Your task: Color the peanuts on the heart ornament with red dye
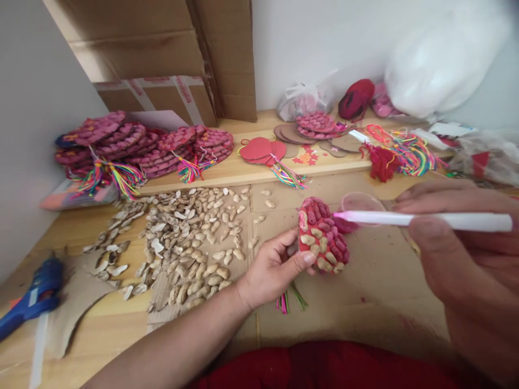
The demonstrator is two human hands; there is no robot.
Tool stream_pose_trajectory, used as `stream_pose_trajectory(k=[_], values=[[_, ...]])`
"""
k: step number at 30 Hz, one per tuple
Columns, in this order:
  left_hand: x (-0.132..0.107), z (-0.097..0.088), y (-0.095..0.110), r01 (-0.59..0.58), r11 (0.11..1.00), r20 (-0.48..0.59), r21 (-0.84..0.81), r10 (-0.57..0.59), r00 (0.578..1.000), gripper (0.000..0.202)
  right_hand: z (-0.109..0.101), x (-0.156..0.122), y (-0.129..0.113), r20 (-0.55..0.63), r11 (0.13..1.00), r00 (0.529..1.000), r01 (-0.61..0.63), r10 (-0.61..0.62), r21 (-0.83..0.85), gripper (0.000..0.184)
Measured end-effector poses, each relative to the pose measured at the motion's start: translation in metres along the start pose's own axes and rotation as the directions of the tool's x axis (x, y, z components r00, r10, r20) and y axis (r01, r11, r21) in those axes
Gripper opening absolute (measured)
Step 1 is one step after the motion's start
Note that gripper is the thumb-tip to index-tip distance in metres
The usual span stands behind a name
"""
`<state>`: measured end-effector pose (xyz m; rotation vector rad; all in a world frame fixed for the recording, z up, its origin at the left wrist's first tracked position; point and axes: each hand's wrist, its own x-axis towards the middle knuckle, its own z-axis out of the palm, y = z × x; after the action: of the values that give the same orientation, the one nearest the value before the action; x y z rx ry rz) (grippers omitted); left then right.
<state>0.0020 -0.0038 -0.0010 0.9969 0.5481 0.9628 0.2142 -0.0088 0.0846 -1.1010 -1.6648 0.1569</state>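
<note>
My left hand [273,267] grips a round disc covered in peanut shells [322,235], about half of them painted pink-red and the rest bare tan. Coloured tassel threads [288,300] hang from below the hand. My right hand [458,243] is closed round a white brush handle [425,219], whose pink tip rests near the top of the disc. A small clear cup with pink paint [359,205] stands just behind the disc.
A heap of peanut shells [190,243] lies on cardboard at the left. A blue glue gun [34,297] sits at the far left. Stacks of finished pink discs with tassels [138,146] line a wooden shelf. Red cut-outs [261,148], threads and bags lie beyond.
</note>
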Motion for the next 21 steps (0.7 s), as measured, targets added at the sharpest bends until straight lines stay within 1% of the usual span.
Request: stream_pose_trajectory(k=[1,2,4,6,10,17,21], values=[[0.000,0.000,0.000,0.000,1.000,0.001,-0.007,0.000,1.000,0.031,0.003,-0.002,-0.005,0.059,0.999,0.997,-0.049,0.049,-0.004,0.015],[0.000,0.000,-0.001,0.001,1.000,0.001,-0.013,-0.001,1.000,0.031,0.005,-0.004,-0.007,0.085,1.000,0.996,-0.018,0.017,0.007,0.017],[0.000,0.001,-0.001,0.007,1.000,0.006,-0.021,-0.007,1.000,0.031,0.008,-0.007,-0.005,0.139,0.988,0.978,0.153,-0.157,0.038,0.025],[0.000,0.001,0.000,0.014,0.999,0.009,-0.029,-0.014,1.000,0.033,0.009,-0.008,0.002,0.182,0.973,0.956,0.229,-0.231,0.031,0.029],[0.001,0.002,0.000,0.025,0.998,0.006,-0.058,-0.025,1.000,0.037,0.010,-0.008,0.011,0.205,0.977,0.956,0.212,-0.210,0.010,0.024],[0.001,0.002,0.001,0.027,0.997,-0.004,-0.067,-0.027,1.000,0.037,0.015,-0.009,0.006,0.206,0.987,0.966,0.161,-0.158,0.006,0.018],[0.002,0.002,0.001,0.036,0.997,-0.017,-0.063,-0.037,0.999,0.037,0.014,-0.009,0.008,0.226,0.983,0.958,0.182,-0.177,-0.001,0.018]])
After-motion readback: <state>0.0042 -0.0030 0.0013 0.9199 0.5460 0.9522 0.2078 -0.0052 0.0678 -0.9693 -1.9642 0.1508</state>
